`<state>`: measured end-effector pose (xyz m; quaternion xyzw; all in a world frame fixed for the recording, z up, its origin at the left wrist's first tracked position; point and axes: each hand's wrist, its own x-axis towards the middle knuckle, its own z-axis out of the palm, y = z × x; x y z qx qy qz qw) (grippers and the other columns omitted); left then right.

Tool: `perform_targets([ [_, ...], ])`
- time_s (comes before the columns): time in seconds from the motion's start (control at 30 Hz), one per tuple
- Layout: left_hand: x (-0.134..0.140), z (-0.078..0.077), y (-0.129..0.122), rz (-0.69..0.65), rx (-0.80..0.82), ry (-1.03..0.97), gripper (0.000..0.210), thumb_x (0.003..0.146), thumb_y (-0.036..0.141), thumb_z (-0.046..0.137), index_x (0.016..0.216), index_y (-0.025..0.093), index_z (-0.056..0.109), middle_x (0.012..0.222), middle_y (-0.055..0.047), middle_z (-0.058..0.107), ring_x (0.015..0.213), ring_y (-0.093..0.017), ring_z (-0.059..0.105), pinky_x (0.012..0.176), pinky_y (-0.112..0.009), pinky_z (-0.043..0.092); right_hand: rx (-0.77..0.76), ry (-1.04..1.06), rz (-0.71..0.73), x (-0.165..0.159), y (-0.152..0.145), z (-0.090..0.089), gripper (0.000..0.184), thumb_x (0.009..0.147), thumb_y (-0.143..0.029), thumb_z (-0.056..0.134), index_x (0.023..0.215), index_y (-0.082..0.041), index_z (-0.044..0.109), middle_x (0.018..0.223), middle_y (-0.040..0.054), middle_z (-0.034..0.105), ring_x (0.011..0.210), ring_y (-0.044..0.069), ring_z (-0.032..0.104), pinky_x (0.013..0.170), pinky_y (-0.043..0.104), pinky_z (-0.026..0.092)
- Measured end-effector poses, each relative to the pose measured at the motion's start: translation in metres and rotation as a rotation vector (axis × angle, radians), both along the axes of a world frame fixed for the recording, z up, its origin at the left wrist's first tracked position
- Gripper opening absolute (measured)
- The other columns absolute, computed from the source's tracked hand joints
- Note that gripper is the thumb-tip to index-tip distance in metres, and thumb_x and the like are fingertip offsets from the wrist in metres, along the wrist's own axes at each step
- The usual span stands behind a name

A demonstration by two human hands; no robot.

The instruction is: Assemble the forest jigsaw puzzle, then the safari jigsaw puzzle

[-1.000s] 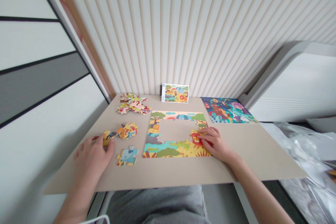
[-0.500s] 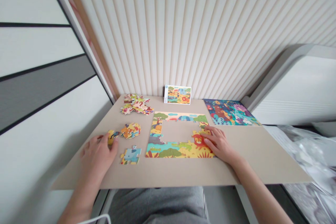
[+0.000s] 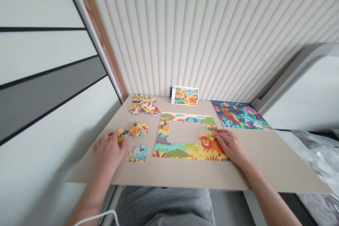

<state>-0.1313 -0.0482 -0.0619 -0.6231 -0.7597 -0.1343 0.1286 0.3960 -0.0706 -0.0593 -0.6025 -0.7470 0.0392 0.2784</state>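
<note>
A jigsaw puzzle (image 3: 176,153) lies on the table as a frame of joined animal-scene pieces around a bare centre. At its right edge, beside the lion, my right hand (image 3: 233,147) rests with fingers stretched out and nothing gripped. My left hand (image 3: 109,150) is at the table's left side, thumb and fingers around a yellow puzzle piece (image 3: 121,134) with a dark figure; part of it is hidden. Close by are a small pile of puzzle pieces (image 3: 139,129) and a light-blue group of pieces (image 3: 139,153).
A larger heap of pieces (image 3: 144,105) lies at the back left. The picture card (image 3: 185,95) leans upright against the pleated curtain (image 3: 169,35). A dark-blue finished puzzle (image 3: 239,114) lies back right. Clear plastic wrapping (image 3: 316,148) is beyond the table's right edge.
The view has shifted, so the table sits farther right. My right hand has drawn back to the right, uncovering more of the lion. My left hand stays at the yellow puzzle piece.
</note>
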Motion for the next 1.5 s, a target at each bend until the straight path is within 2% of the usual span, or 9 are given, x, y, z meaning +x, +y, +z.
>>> perform_targets([
  [0.1,0.002,0.0,0.002,-0.064,0.058,-0.039,0.047,0.099,0.044,0.041,0.127,0.012,0.062,0.126,-0.018,0.059,0.116,-0.035,0.055,0.102,-0.046,0.04,-0.003,-0.003,-0.001,0.002,0.001,-0.004,0.033,0.1,-0.043,0.048,0.113,-0.03,0.075,0.126,0.0086,0.065,0.118,0.029,0.061,0.106,0.049,0.047],
  [0.27,0.011,-0.004,0.01,-0.415,0.182,-0.119,0.045,0.098,0.043,0.048,0.135,0.018,0.057,0.136,-0.016,0.055,0.129,-0.033,0.05,0.112,-0.05,0.035,-0.02,-0.029,0.001,0.001,0.001,-0.004,0.034,0.1,-0.042,0.048,0.111,-0.027,0.076,0.126,0.0092,0.065,0.117,0.028,0.062,0.105,0.045,0.047],
  [0.33,0.013,-0.007,0.013,-0.492,0.185,-0.118,0.044,0.098,0.04,0.048,0.137,0.02,0.055,0.141,-0.015,0.053,0.133,-0.033,0.047,0.114,-0.051,0.034,-0.023,-0.042,-0.003,0.001,0.001,-0.004,0.034,0.1,-0.041,0.047,0.112,-0.026,0.075,0.127,0.0091,0.065,0.118,0.027,0.061,0.106,0.044,0.047],
  [0.6,0.005,-0.014,0.019,-0.494,0.135,-0.14,0.036,0.099,0.039,0.048,0.127,0.02,0.061,0.13,-0.013,0.062,0.121,-0.031,0.057,0.106,-0.048,0.043,-0.037,-0.051,-0.011,0.0,0.001,-0.003,0.035,0.1,-0.041,0.046,0.114,-0.027,0.075,0.127,0.0094,0.065,0.119,0.026,0.061,0.106,0.044,0.047],
  [0.9,0.018,0.011,0.006,-0.498,0.31,-0.256,0.04,0.095,0.041,0.061,0.13,0.022,0.058,0.124,-0.012,0.063,0.114,-0.031,0.06,0.103,-0.049,0.045,0.003,-0.04,-0.025,-0.007,-0.001,0.005,0.034,0.099,-0.04,0.047,0.111,-0.026,0.075,0.127,0.0102,0.065,0.119,0.027,0.061,0.106,0.047,0.046],
  [1.03,0.047,0.028,-0.014,-0.598,0.367,-0.393,0.043,0.094,0.036,0.065,0.134,0.026,0.056,0.124,-0.011,0.062,0.116,-0.029,0.06,0.105,-0.048,0.048,0.033,0.094,-0.024,-0.036,-0.008,0.03,0.032,0.099,-0.039,0.048,0.111,-0.024,0.074,0.124,0.0109,0.067,0.12,0.028,0.061,0.106,0.046,0.046],
  [1.23,0.112,0.036,-0.042,-0.715,0.362,-0.539,0.041,0.092,0.031,0.069,0.132,0.027,0.057,0.124,-0.01,0.061,0.117,-0.027,0.061,0.104,-0.046,0.051,-0.296,0.405,0.222,-0.123,-0.014,0.065,0.032,0.1,-0.043,0.052,0.116,-0.025,0.073,0.112,0.0083,0.074,0.106,0.025,0.067,0.096,0.04,0.052],
  [1.4,0.142,0.024,-0.048,-0.695,0.37,-0.499,0.037,0.093,0.031,0.067,0.129,0.026,0.059,0.123,-0.012,0.059,0.115,-0.028,0.061,0.1,-0.046,0.054,-0.586,0.768,0.369,-0.175,-0.001,0.066,0.043,0.095,-0.05,0.058,0.128,-0.022,0.066,0.097,0.0059,0.076,0.09,0.021,0.07,0.081,0.034,0.055],
  [1.5,0.147,0.018,-0.046,-0.699,0.352,-0.458,0.039,0.095,0.026,0.064,0.133,0.027,0.057,0.123,-0.012,0.059,0.116,-0.028,0.061,0.1,-0.046,0.054,-0.607,0.902,0.337,-0.183,0.012,0.06,0.042,0.089,-0.052,0.067,0.116,-0.02,0.065,0.083,0.0025,0.072,0.075,0.017,0.068,0.071,0.03,0.053],
])
